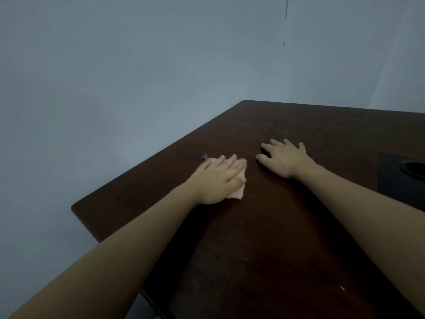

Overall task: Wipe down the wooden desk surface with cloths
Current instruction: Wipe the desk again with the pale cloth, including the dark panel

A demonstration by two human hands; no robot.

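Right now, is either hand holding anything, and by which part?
Nothing is gripped. The left hand presses flat on the middle of the pink cloth; the right hand rests bare on the desk.

No text, label, brand, number or sign can be read anywhere in the head view. Nothing legible is carried by the dark wooden surface (264, 226), the pink cloth (239, 180), the black object (400, 178) at the right edge, or the wall (115, 77).

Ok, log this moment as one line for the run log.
left hand flat, pressing pink cloth on desk | right hand flat on bare wood, no cloth | black box at right edge
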